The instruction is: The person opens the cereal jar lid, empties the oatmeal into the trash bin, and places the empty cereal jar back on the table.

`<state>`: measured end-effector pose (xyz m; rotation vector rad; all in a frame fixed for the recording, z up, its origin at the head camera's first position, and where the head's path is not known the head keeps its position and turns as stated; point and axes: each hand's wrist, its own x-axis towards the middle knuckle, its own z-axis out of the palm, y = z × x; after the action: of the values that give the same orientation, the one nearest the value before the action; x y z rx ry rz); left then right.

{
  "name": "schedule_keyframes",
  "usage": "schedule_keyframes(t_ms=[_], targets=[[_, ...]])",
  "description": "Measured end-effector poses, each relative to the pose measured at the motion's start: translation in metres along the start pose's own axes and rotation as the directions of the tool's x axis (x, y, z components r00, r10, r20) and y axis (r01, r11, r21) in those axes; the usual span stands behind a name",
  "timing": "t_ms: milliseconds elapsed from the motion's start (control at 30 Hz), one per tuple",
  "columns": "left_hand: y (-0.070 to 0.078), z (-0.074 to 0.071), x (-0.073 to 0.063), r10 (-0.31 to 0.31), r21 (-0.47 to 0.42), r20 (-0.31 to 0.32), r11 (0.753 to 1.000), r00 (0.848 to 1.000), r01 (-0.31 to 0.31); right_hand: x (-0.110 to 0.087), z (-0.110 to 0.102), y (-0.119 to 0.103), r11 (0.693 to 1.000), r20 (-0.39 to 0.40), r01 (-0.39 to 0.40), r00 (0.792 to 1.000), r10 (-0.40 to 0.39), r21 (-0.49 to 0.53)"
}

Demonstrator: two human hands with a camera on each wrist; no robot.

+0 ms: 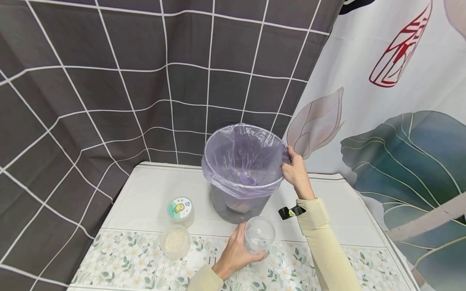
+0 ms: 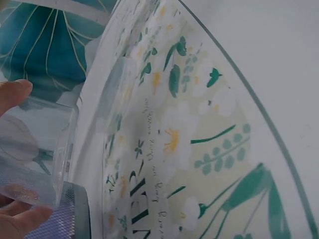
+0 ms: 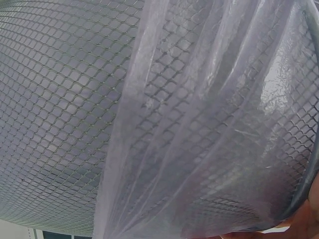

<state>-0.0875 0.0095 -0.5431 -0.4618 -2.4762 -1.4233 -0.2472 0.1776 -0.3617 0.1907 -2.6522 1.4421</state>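
In the head view my left hand (image 1: 234, 252) holds a clear plastic cup (image 1: 260, 235) just in front of a mesh waste bin (image 1: 223, 202), fingers and thumb around its sides. The left wrist view shows the same transparent cup (image 2: 37, 144) between thumb and fingers; no contents can be made out. My right hand (image 1: 296, 171) grips the bin's right rim, over a thin purple bin bag (image 1: 220, 178) that lines the bin and folds over its edge. Close up in the right wrist view, the bag (image 3: 199, 104) drapes over the wire mesh (image 3: 60, 99).
Left of the bin stands a tub with a green and white printed lid (image 1: 180, 208). Nearer me is a clear tub of pale grains (image 1: 176, 241). A floral cloth (image 1: 123, 254) covers the table front. Behind hangs a dark checked curtain (image 1: 142, 89).
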Motion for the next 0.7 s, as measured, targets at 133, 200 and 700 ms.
schedule_keyframes(t_ms=[133,200,700], targets=[[-0.003,0.001,-0.002,-0.019,0.009,0.009,1.0,1.0,0.019,0.0,0.0,0.0,1.0,0.003,-0.003,1.0,0.003,0.007],[-0.004,0.002,-0.004,-0.031,0.016,0.014,0.999,0.999,0.03,0.0,0.0,-0.001,1.0,0.002,0.0,1.0,0.0,0.002],[-0.012,0.009,-0.009,-0.096,0.022,0.039,0.995,0.995,0.095,0.0,0.0,0.0,1.0,-0.009,0.0,1.0,0.0,-0.015]])
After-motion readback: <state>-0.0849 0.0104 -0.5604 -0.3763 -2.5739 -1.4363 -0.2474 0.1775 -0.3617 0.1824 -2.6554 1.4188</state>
